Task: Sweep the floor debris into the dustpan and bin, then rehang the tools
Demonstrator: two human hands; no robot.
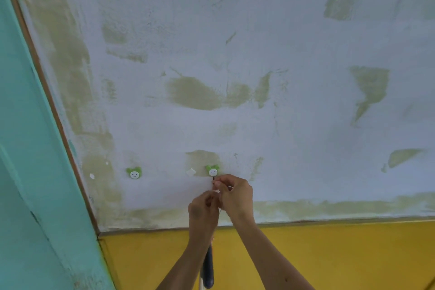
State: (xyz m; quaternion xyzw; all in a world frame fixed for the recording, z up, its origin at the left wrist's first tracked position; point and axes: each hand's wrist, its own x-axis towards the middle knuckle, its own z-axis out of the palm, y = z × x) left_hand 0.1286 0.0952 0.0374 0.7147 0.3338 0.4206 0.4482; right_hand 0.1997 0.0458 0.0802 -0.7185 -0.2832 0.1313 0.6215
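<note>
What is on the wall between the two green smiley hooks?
In the head view, a small white square pad sits between the left hook and the right hook, close to the right one.

A dark blue tool handle [208,268] hangs upright by a thin loop just below the right-hand green smiley hook [213,170].

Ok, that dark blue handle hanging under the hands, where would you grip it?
Grip the dark blue handle around its upper section, just below the left hand, coming from the right side. It hangs upright against the wall, so only a sideways wrap fits.
</note>
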